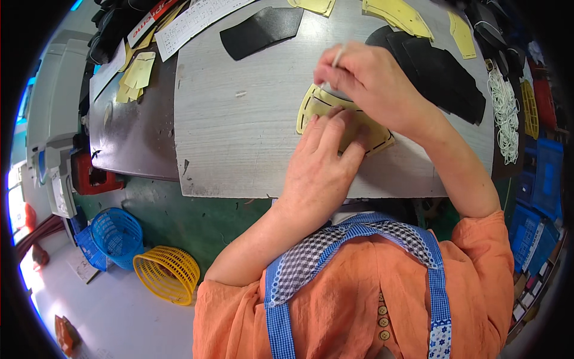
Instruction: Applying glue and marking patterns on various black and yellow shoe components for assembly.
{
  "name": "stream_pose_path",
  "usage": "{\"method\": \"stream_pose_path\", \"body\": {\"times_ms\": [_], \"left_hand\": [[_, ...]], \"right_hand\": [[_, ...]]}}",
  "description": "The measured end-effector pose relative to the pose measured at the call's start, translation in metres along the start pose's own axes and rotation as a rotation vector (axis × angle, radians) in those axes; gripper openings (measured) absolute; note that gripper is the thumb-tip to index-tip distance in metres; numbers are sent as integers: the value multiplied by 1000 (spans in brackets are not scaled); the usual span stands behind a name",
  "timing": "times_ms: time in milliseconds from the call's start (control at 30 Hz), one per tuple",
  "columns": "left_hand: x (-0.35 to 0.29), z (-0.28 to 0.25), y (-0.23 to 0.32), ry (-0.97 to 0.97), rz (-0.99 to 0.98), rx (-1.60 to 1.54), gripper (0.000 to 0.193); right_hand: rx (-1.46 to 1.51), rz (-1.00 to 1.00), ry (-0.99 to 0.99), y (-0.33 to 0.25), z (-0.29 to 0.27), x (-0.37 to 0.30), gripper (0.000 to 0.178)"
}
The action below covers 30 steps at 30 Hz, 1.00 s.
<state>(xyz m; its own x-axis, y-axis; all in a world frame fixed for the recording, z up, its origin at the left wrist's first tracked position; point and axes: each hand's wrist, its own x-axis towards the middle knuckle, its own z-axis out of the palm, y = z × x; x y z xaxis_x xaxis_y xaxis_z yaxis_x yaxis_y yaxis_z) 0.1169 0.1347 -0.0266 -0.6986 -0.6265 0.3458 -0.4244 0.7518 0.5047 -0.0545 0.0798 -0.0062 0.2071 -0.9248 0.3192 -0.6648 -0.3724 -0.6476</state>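
Note:
A yellow pattern piece (371, 133) with dark slot-like lines along its edges lies on the pale work board, below the middle of its far side. My left hand (320, 158) rests flat over it, fingers stretched out and pressing it down. Over the far edge of the piece, my right hand (359, 72) is closed in a pinch around a thin, pale pen-like stick (339, 55). Its lower end reaches the pattern's upper left edge. A dark grey strip shows just beyond that edge, partly hidden by my right hand.
Several black cut pieces (445, 75) overlap at the right, with one black piece (261, 31) at the far left. More yellow patterns (399, 17) lie along the far edge. White cord (504, 116) hangs at the right. Blue (116, 233) and yellow baskets (167, 274) stand on the floor, lower left.

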Motion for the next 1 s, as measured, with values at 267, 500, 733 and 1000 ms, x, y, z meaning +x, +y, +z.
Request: {"method": "stream_pose_path", "body": {"times_ms": [267,500,733,1000], "left_hand": [[4,-10,3,4,-84,47,34],[28,-28,-6,-125,7,142,46],[50,-41,-47,-77,6,42,74],[4,-60,-65,-171,-205,319,75]], "right_hand": [[0,223,-84,-13,-44,-80,22],[-21,265,-88,-26,-44,-100,18],[78,304,279,-17,-23,-88,14],[-105,575,500,32,-108,-129,20]]}}
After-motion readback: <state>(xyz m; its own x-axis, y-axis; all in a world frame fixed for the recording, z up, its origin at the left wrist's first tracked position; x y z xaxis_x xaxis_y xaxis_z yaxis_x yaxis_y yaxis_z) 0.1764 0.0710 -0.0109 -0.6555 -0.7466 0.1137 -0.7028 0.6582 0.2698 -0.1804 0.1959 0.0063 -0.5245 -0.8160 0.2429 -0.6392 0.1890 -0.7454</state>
